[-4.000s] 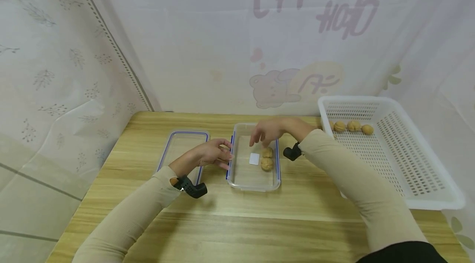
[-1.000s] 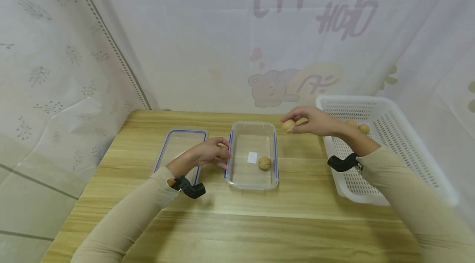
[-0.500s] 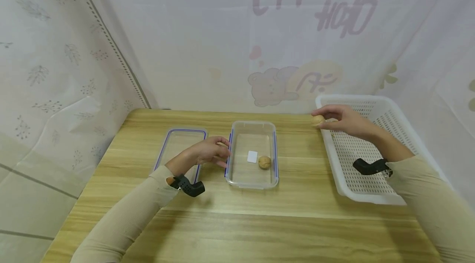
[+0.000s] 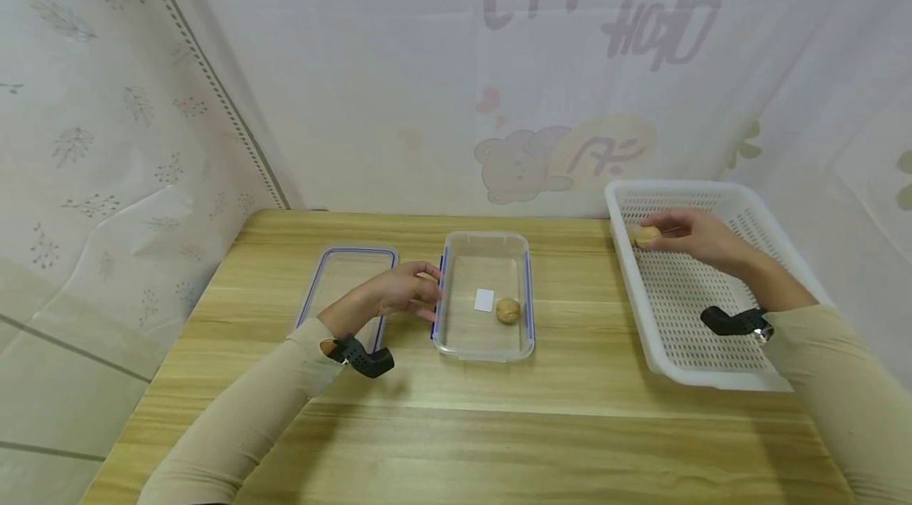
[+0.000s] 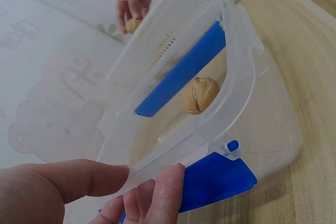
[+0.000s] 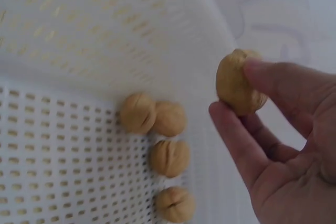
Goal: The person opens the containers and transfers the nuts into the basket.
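My right hand (image 4: 705, 240) pinches a walnut (image 6: 236, 83) between thumb and fingers, close to the far left corner of the white basket (image 4: 648, 323). In the right wrist view several other walnuts, one of them a cracked-looking walnut (image 6: 175, 204), lie on the basket floor beside the hand. My left hand (image 4: 402, 289) rests its loosely bent fingers against the left side of a clear plastic container (image 4: 484, 351) with blue latches. Its thumb lies by the rim, a finger over the blue latch (image 5: 218, 182). One walnut (image 4: 508, 311) sits inside the container.
A clear lid (image 4: 335, 271) with a blue seal lies flat left of the container, partly under my left forearm. A white square label (image 4: 484, 300) shows on the container's floor. A patterned cloth (image 4: 399, 93) hangs behind the wooden table (image 4: 456, 449).
My right hand has lifted a walnut out of the container and carried it right, to the basket. One walnut is left in the container. The left hand has stayed by the container's side.
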`<move>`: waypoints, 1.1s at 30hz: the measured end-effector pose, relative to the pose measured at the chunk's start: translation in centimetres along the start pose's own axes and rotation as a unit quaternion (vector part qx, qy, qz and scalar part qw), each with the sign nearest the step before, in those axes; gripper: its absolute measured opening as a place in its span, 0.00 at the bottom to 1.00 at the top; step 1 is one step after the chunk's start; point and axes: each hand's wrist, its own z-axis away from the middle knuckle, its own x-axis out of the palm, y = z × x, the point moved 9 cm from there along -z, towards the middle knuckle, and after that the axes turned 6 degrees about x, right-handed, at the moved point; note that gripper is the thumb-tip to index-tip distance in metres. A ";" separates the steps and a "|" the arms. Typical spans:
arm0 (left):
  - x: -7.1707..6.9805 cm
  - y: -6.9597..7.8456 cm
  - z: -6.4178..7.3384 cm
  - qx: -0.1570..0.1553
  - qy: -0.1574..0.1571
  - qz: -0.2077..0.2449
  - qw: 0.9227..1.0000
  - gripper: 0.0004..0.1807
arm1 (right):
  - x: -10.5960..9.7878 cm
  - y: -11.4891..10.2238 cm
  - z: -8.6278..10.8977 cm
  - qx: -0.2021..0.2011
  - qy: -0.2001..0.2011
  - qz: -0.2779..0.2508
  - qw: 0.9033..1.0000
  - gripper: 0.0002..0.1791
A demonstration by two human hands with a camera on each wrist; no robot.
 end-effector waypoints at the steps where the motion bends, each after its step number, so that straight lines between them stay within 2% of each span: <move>1: 0.0 0.0 0.0 0.000 0.000 0.001 1.000 0.22 | 0.0 0.4 -0.1 0.003 -0.002 0.005 1.000 0.26; 6: 0.1 0.0 0.0 0.000 -0.003 0.004 1.000 0.22 | 0.2 2.2 -0.4 0.018 -0.011 0.006 1.000 0.26; 17: 0.1 0.0 0.0 0.002 -0.010 0.008 1.000 0.21 | 0.9 6.2 -1.3 0.075 0.005 0.009 0.997 0.26; 25: 0.1 0.0 -0.1 -0.002 -0.010 0.014 1.000 0.20 | 1.7 6.5 -1.6 0.087 -0.002 -0.007 0.996 0.26; 33: 0.1 0.0 -0.1 -0.005 -0.009 0.016 1.000 0.21 | 1.6 6.5 -2.1 0.084 0.029 0.033 0.995 0.26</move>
